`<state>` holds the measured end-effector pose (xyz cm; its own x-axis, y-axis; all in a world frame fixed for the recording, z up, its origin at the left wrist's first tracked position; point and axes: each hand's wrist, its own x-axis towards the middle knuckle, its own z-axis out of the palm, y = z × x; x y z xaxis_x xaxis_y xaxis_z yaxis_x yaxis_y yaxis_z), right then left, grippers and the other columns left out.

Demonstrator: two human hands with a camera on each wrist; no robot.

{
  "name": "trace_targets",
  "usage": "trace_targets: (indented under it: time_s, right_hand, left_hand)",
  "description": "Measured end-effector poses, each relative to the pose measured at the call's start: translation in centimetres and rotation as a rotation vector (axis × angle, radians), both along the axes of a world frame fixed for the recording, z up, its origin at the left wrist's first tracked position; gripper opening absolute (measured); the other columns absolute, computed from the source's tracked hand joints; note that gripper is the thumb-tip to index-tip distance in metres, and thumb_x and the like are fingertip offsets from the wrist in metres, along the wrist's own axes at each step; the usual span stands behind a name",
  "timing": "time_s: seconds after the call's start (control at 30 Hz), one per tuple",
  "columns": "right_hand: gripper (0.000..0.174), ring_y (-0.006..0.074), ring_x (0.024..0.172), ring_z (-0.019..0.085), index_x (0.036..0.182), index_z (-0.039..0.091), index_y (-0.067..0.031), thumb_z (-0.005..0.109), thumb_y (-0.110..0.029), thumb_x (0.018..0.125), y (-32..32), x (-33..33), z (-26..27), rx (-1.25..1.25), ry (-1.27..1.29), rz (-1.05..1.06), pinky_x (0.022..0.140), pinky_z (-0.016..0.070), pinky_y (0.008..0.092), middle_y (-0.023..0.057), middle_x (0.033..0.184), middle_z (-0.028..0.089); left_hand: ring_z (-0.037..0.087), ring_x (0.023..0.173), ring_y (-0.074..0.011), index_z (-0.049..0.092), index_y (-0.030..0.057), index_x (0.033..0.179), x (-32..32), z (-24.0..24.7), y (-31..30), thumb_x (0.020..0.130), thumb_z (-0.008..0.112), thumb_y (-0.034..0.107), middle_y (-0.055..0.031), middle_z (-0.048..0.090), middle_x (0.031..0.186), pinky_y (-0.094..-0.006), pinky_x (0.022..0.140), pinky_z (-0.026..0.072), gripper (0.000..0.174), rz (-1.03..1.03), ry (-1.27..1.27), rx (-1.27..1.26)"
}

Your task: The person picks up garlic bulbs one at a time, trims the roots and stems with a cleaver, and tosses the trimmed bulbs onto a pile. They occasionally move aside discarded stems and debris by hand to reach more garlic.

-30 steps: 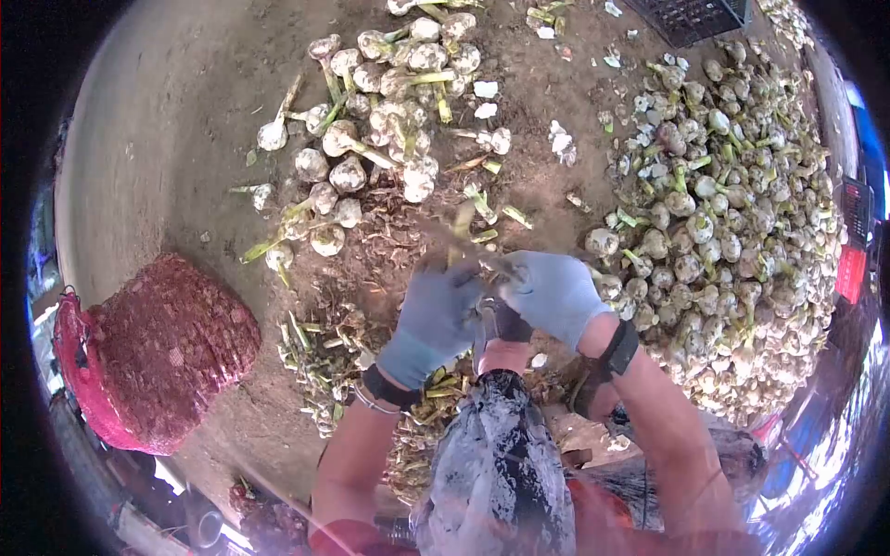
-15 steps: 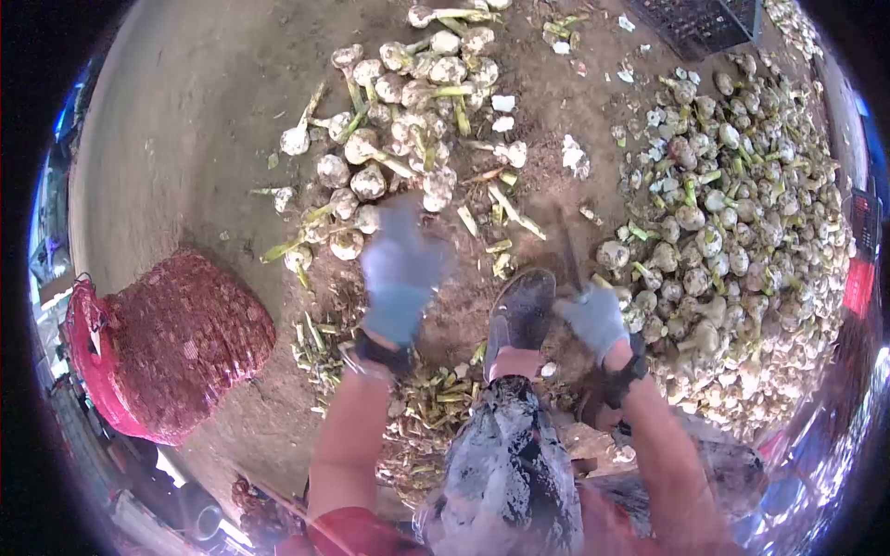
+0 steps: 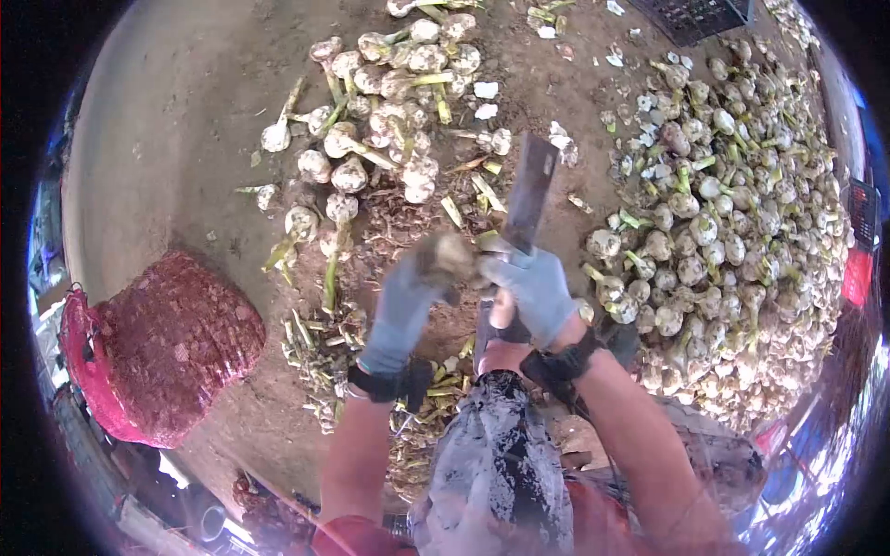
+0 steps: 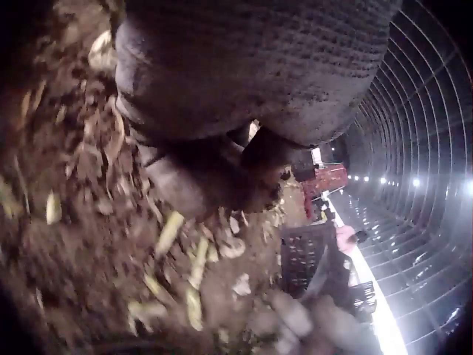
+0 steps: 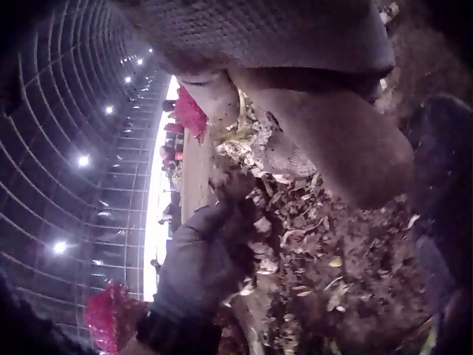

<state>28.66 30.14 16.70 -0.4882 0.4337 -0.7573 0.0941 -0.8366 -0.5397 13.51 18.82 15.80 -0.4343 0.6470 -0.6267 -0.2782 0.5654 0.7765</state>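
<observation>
Dull dark metal blade (image 3: 532, 193), coarse red mesh sack (image 3: 176, 347), matt cloth gloves (image 3: 400, 310).

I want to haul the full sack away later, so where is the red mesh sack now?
In the head view, the red mesh sack lies on the ground at the person's left, beyond the left hand.

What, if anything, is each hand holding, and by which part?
The right hand grips a knife by its handle. The left hand holds a garlic bulb; blur hides exactly where.
</observation>
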Motion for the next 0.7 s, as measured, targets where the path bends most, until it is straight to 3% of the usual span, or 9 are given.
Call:
trace_targets:
  time_s: [0.03, 0.13, 0.2, 0.27, 0.3, 0.33, 0.47, 0.53, 0.7]
  right_hand:
    - [0.037, 0.0126, 0.074, 0.066, 0.116, 0.066, 0.0012, 0.072, -0.016, 0.084, 0.1, -0.9, 0.8, 0.156, -0.179, 0.116, 0.066, 0.0551, 0.0266, 0.0055, 0.086, 0.069]
    - [0.034, 0.0098, 0.070, 0.063, 0.115, 0.067, -0.0038, 0.071, -0.018, 0.084, 0.5, -0.4, 0.6, 0.488, -0.260, 0.412, 0.063, 0.0531, 0.0265, 0.0021, 0.081, 0.066]
    - [0.034, 0.0163, 0.071, 0.066, 0.112, 0.067, -0.0076, 0.071, -0.023, 0.082, 1.0, -0.1, 2.6, 0.463, -0.298, 0.490, 0.066, 0.0535, 0.0333, 0.0040, 0.081, 0.065]
    - [0.027, 0.0272, 0.080, 0.068, 0.102, 0.066, -0.0086, 0.069, -0.022, 0.078, 1.0, 0.6, 3.2, 1.035, -0.427, 0.695, 0.072, 0.0535, 0.0410, 0.0084, 0.083, 0.065]
    - [0.025, 0.0340, 0.086, 0.066, 0.097, 0.063, -0.0102, 0.066, -0.022, 0.076, 1.5, 0.8, 3.7, 1.113, -0.456, 1.005, 0.075, 0.0522, 0.0448, 0.0105, 0.088, 0.065]
    - [0.025, 0.0340, 0.086, 0.066, 0.097, 0.063, -0.0102, 0.066, -0.022, 0.076, 1.3, 0.9, 4.2, 1.111, -0.462, 1.005, 0.075, 0.0522, 0.0448, 0.0105, 0.088, 0.065]
    - [0.027, 0.0289, 0.079, 0.065, 0.100, 0.059, -0.0119, 0.066, -0.018, 0.074, 0.5, 1.2, 5.2, 1.374, -0.439, 1.091, 0.072, 0.0506, 0.0397, 0.0073, 0.084, 0.061]
    - [0.030, 0.0317, 0.084, 0.066, 0.108, 0.066, -0.0132, 0.066, -0.017, 0.078, 0.7, 1.0, 5.7, 1.274, -0.430, 1.141, 0.072, 0.0523, 0.0427, 0.0084, 0.088, 0.065]
    - [0.029, 0.0342, 0.080, 0.066, 0.107, 0.067, -0.0124, 0.065, -0.016, 0.078, 0.2, 1.7, 3.7, 1.334, -0.404, 0.992, 0.071, 0.0517, 0.0438, 0.0092, 0.088, 0.066]
  left_hand:
    - [0.064, 0.104, -0.0181, 0.048, 0.0012, 0.136, 0.8, 0.1, 0.2, 0.082, 0.068, -0.001, -0.0094, 0.063, 0.123, -0.0283, 0.089, 0.0545, 0.057, -0.196, 0.090, 0.015]
    - [0.062, 0.107, -0.0181, 0.047, 0.0014, 0.137, 1.6, 1.0, 0.6, 0.083, 0.069, 0.001, -0.0084, 0.062, 0.122, -0.0298, 0.090, 0.0538, 0.058, -0.014, -0.262, 0.142]
    - [0.061, 0.109, -0.0191, 0.047, 0.0007, 0.137, 1.3, 1.2, 0.3, 0.085, 0.068, 0.001, -0.0086, 0.061, 0.121, -0.0317, 0.092, 0.0531, 0.057, -0.003, -0.336, 0.135]
    - [0.060, 0.111, -0.0202, 0.046, 0.0001, 0.137, 0.8, 0.0, -1.5, 0.086, 0.067, 0.001, -0.0088, 0.061, 0.121, -0.0336, 0.093, 0.0525, 0.055, 0.008, -0.408, 0.129]
    - [0.059, 0.113, -0.0217, 0.045, -0.0007, 0.138, 1.1, -2.3, -3.9, 0.089, 0.066, 0.005, -0.0099, 0.060, 0.122, -0.0357, 0.094, 0.0515, 0.054, -0.249, 0.060, 0.239]
    - [0.058, 0.115, -0.0232, 0.044, -0.0016, 0.138, 1.2, -3.6, -5.3, 0.091, 0.064, 0.009, -0.0110, 0.060, 0.122, -0.0378, 0.095, 0.0506, 0.053, -0.496, 0.536, 0.343]
    - [0.058, 0.115, -0.0251, 0.038, -0.0026, 0.143, 0.9, -2.8, -5.4, 0.094, 0.065, 0.022, -0.0125, 0.059, 0.126, -0.0402, 0.098, 0.0492, 0.062, -0.649, 0.862, 0.284]
    - [0.057, 0.117, -0.0263, 0.030, -0.0023, 0.148, 0.5, -1.6, -4.4, 0.094, 0.066, 0.036, -0.0138, 0.056, 0.130, -0.0419, 0.101, 0.0472, 0.076, -0.302, 0.282, 0.323]
    - [0.058, 0.116, -0.0228, 0.038, -0.0024, 0.144, 1.7, -1.7, -5.3, 0.088, 0.072, 0.030, -0.0134, 0.056, 0.131, -0.0385, 0.097, 0.0488, 0.073, 0.004, -0.271, 0.315]
